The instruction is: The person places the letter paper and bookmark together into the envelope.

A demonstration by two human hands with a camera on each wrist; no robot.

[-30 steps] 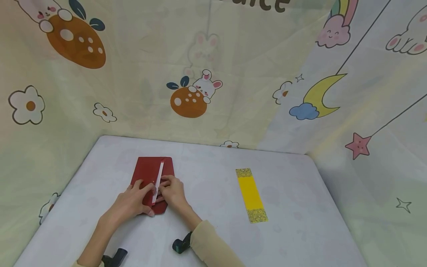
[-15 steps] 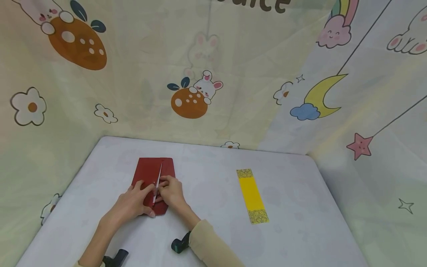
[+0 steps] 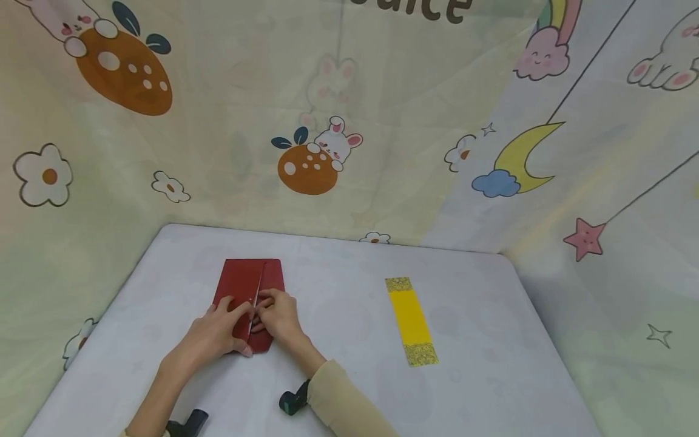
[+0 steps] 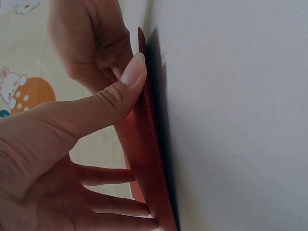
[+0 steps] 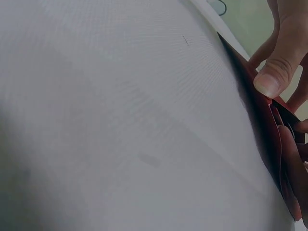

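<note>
A red paper envelope (image 3: pixel 239 278) lies on the left part of the table, a lengthwise flap seam down its right half. A thin white line shows along the seam. My left hand (image 3: pixel 219 325) presses on its left side with spread fingers, and its thumb (image 4: pixel 134 72) rests at the near edge in the left wrist view. At the seam, my right hand (image 3: pixel 280 314) pinches the flap with curled fingers, close to the left fingertips. In the right wrist view a right finger (image 5: pixel 288 144) sits at the gap between red layers.
A yellow strip (image 3: pixel 411 318) with glittery gold ends lies on the white table (image 3: pixel 338 291) to the right. Patterned cloth walls (image 3: pixel 229 200) stand behind the table and at its sides. Dark wrist devices (image 3: pixel 295 397) are worn on both wrists.
The white strip along the seam has narrowed to a thin line as the red flap edges came together. Both hands have stayed almost in place.
</note>
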